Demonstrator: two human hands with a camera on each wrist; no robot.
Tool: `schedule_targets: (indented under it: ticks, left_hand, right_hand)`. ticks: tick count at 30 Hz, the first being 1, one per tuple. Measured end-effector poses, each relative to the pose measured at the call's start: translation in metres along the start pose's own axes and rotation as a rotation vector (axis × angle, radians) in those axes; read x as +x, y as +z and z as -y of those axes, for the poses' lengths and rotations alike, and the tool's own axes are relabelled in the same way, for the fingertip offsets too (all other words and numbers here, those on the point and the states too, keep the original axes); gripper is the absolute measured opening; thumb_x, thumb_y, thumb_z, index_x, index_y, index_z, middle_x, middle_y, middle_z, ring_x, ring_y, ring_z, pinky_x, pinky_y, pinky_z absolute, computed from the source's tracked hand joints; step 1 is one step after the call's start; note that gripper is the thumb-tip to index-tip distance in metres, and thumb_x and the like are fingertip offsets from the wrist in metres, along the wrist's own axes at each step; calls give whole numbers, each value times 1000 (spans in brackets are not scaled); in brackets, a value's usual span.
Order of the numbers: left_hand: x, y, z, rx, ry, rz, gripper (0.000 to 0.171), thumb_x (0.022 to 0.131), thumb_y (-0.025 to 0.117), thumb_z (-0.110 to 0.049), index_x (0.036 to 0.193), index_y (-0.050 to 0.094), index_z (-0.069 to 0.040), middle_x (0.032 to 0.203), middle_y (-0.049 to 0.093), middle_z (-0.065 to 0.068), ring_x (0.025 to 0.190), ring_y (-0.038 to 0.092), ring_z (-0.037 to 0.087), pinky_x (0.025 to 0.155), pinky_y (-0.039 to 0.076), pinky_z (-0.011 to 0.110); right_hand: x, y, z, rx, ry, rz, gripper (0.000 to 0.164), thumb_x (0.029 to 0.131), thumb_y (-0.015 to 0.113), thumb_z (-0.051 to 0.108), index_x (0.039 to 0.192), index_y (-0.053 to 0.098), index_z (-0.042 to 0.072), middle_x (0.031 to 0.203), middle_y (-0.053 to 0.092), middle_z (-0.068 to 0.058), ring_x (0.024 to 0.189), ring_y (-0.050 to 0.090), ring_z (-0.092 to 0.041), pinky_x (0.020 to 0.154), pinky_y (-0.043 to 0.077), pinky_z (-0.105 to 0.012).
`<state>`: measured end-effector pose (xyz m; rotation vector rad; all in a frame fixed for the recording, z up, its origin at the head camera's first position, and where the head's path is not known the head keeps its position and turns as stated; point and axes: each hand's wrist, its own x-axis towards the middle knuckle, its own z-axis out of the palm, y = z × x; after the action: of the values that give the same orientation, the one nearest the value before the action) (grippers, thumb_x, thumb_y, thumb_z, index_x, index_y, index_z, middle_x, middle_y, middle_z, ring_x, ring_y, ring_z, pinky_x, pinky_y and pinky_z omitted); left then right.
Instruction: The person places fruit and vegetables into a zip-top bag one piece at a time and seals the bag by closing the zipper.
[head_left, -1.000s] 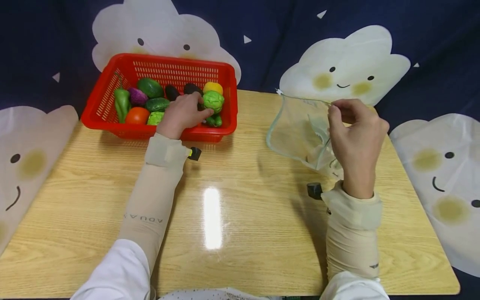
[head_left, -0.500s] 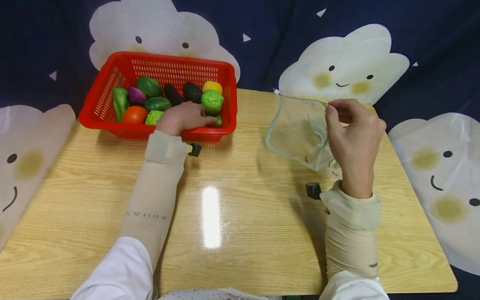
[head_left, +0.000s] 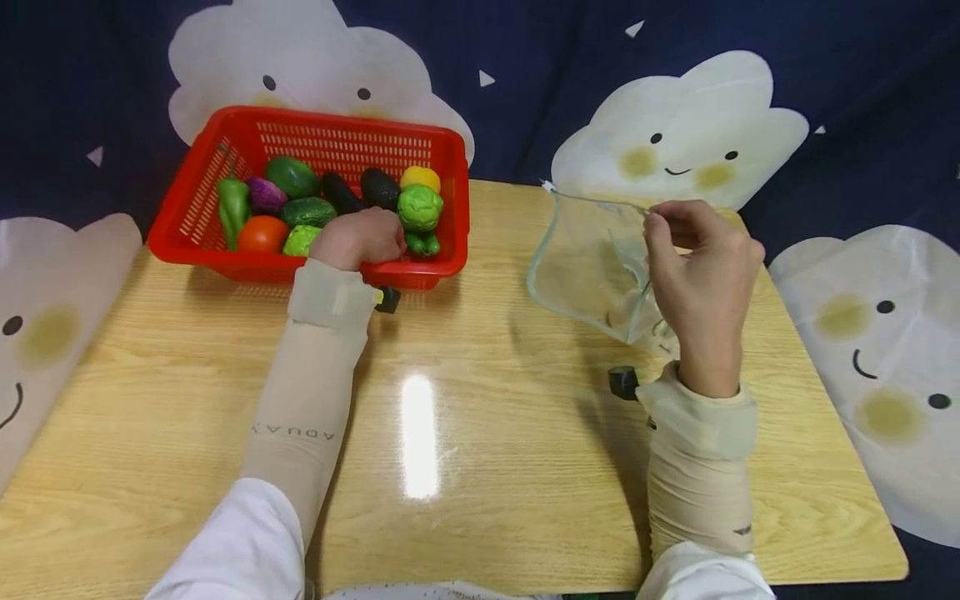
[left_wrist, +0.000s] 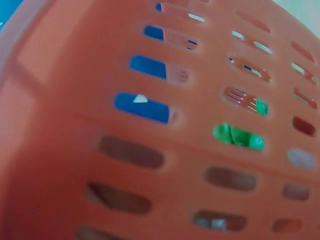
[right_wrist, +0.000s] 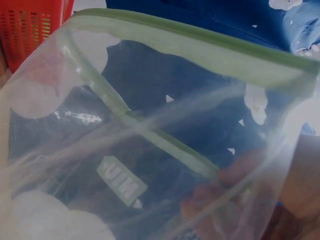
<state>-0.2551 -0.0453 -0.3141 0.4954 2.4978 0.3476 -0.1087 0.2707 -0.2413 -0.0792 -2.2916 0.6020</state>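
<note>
while the right hand [head_left: 708, 283] pinches the edge of a clear bag [head_left: 573, 254] right of the red basket [head_left: 420, 268], the left hand [head_left: 362, 237] reaches into the basket beside the green cabbage [head_left: 420, 207], fingertips hidden, so i cannot tell whether they grasp anything. this looks like the picking step; the next move calls for a firm hold before lifting.
</note>
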Motion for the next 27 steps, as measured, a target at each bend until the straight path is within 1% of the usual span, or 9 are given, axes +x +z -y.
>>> schedule_targets:
  ticks: [5,9,12,14,16,19,21,23,27]
  left_hand:
    - [-3,-2,-2,46,-38,37,21,88,49,-17,102,65,-15,94,57,7,77,51,24,64,40,34]
    - [-2,-3,-6,96,-60,42,20,88,50,-18,98,67,-15,101,54,10,81,50,25,65,41,34]
    - [-1,-2,-9,130,-85,53,19,89,49,-18,98,65,-12,116,48,14,88,48,27,70,41,37]
    - [1,-1,-10,148,-91,66,22,90,49,-21,103,62,-11,129,40,17,93,45,29,74,40,40]
    - [3,0,-9,153,-93,68,25,91,50,-27,106,61,-11,136,32,18,96,44,29,76,40,41]
    - [6,1,-7,148,-86,61,32,91,50,-37,106,60,-11,131,37,17,96,44,28,76,40,40]
    - [8,2,-5,127,-83,52,37,90,49,-43,107,60,-12,120,44,14,94,46,28,75,41,39]
    - [9,2,-3,100,-77,42,41,91,45,-45,112,57,-12,111,49,12,93,47,27,76,41,38]
    - [11,1,-2,62,-71,19,49,93,33,-45,128,49,-14,109,53,11,93,49,27,81,39,40]
  right_hand:
    - [-1,-2,-1,9,-19,-14,23,86,55,31,87,73,18,76,69,0,66,64,-12,62,40,-9]
    - [0,-3,-3,9,-25,-20,23,86,54,32,87,73,18,76,70,0,66,64,-13,62,39,-10]
    - [0,-3,-3,7,-20,-17,24,87,54,32,87,73,19,76,70,0,66,64,-13,62,38,-10]
    - [0,-4,-4,2,-12,-13,24,87,54,33,87,73,19,76,70,0,66,64,-13,62,39,-11]
    - [-1,-4,-4,0,-5,-11,24,87,54,33,87,73,19,76,70,0,66,64,-13,63,39,-12]
    - [-1,-5,-4,3,-7,-13,24,87,54,33,87,73,19,76,70,0,66,64,-13,63,40,-12]
    - [0,-6,-4,8,-11,-17,24,87,54,33,87,73,19,75,70,0,66,64,-12,62,40,-12]
    - [0,-6,-4,10,-15,-19,24,87,54,33,87,73,19,75,70,0,66,64,-11,63,40,-12]
    - [1,-6,-4,13,-11,-18,23,86,55,33,87,73,19,75,70,0,65,63,-7,63,41,-13]
